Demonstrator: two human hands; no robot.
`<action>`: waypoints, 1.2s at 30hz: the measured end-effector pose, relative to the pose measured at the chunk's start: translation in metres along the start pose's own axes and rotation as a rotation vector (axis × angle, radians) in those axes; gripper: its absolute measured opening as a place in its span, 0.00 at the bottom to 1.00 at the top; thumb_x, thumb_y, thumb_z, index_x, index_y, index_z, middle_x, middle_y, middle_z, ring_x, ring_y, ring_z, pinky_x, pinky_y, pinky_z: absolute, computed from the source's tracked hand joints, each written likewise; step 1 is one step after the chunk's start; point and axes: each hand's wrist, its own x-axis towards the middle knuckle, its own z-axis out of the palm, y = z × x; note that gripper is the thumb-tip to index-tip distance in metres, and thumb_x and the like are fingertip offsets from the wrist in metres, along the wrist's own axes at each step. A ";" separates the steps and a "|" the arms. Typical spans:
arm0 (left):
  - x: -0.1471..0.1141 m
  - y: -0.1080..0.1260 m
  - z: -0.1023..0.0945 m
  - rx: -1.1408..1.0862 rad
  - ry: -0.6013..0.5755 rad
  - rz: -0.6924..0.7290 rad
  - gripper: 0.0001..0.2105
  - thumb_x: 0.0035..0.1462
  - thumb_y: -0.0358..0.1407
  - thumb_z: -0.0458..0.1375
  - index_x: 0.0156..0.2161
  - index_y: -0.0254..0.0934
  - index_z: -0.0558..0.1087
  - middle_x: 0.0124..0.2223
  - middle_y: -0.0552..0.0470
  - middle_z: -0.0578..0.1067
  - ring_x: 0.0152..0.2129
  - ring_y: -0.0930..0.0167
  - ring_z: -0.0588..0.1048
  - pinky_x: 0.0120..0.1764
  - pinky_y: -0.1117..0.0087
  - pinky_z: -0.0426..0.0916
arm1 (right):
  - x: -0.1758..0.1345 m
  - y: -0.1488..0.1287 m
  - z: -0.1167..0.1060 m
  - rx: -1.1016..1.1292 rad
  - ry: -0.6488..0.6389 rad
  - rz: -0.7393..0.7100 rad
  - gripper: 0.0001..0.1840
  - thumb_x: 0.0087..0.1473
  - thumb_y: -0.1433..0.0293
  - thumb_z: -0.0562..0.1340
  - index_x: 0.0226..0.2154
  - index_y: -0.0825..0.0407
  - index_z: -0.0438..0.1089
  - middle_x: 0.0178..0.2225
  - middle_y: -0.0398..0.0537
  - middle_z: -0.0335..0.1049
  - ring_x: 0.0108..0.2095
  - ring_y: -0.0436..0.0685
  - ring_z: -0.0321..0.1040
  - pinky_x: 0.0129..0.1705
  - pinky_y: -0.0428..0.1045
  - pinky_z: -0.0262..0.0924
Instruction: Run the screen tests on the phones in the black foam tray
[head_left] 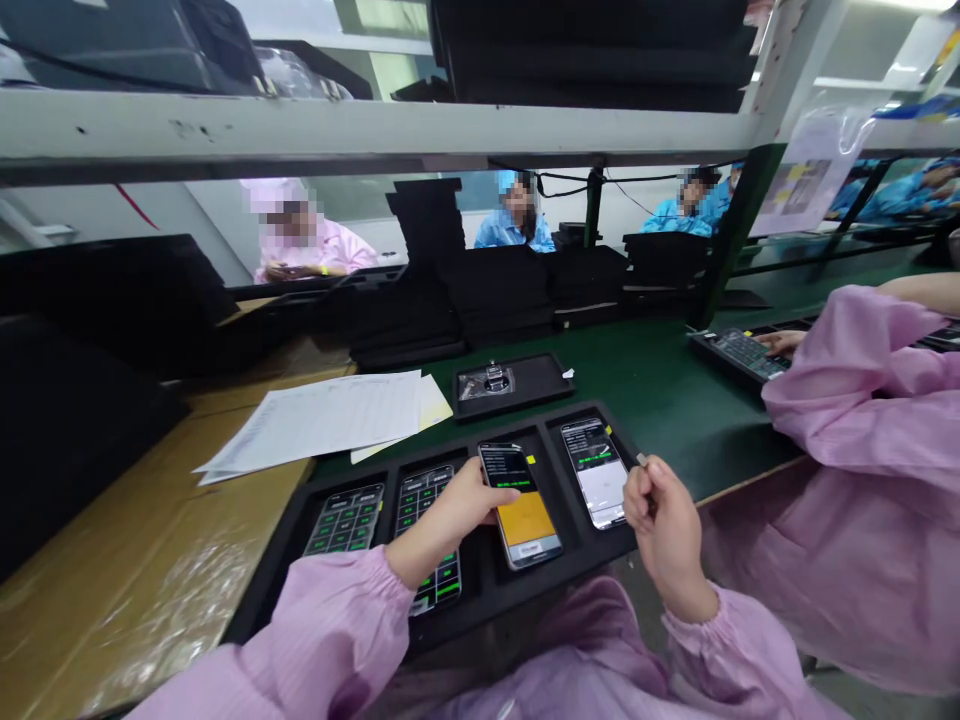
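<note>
My left hand [466, 507] grips a smartphone [525, 515] by its left edge, thumb lying over the screen, which is dark with text above and orange below. The phone is tilted over a compartment of a black foam tray [559, 580]. Closed beside the tray's right end, my right hand [664, 525] pinches a small, metallic-looking piece [642, 460] whose kind I cannot make out. Another smartphone [596, 480], its screen half dark and half white, lies in the rightmost compartment. Two phones [345, 520] with green-lettered grids lie in the left compartments, one partly behind my left arm.
Behind the tray, a smaller black tray [514, 385] holds a clear bag and a small device. Printed sheets [322, 420] lie on a cardboard box [97, 560] at left. Stacked black trays [495, 300] line the back under a shelf [375, 135]. A co-worker's pink sleeve [847, 380] is close at right.
</note>
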 end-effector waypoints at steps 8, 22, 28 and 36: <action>0.034 0.045 0.044 0.814 0.087 0.603 0.22 0.57 0.31 0.53 0.57 0.29 0.68 0.72 0.32 0.45 0.70 0.52 0.39 0.67 0.46 0.42 | 0.005 -0.002 -0.014 -0.001 -0.008 0.005 0.22 0.56 0.58 0.66 0.23 0.51 0.57 0.17 0.36 0.51 0.16 0.44 0.39 0.15 0.39 0.39; 0.062 0.043 0.086 0.288 -0.054 0.417 0.11 0.63 0.39 0.51 0.42 0.33 0.71 0.58 0.33 0.71 0.62 0.53 0.63 0.63 0.47 0.54 | -0.001 -0.003 -0.020 0.096 -0.071 0.023 0.24 0.55 0.57 0.68 0.21 0.52 0.59 0.15 0.37 0.53 0.14 0.44 0.42 0.16 0.39 0.41; 0.024 0.027 0.100 -0.034 -0.164 0.344 0.27 0.43 0.27 0.66 0.51 0.36 0.68 0.51 0.42 0.76 0.51 0.58 0.74 0.55 0.56 0.67 | 0.001 -0.009 -0.022 0.212 0.039 0.000 0.25 0.50 0.61 0.68 0.19 0.53 0.54 0.20 0.39 0.60 0.14 0.41 0.41 0.15 0.38 0.43; 0.009 0.073 0.070 -0.364 -0.240 0.231 0.23 0.46 0.28 0.64 0.50 0.36 0.66 0.48 0.43 0.77 0.42 0.59 0.78 0.39 0.61 0.75 | -0.010 -0.008 -0.010 0.181 -0.018 0.179 0.17 0.44 0.68 0.68 0.24 0.52 0.57 0.22 0.38 0.61 0.13 0.40 0.40 0.13 0.37 0.36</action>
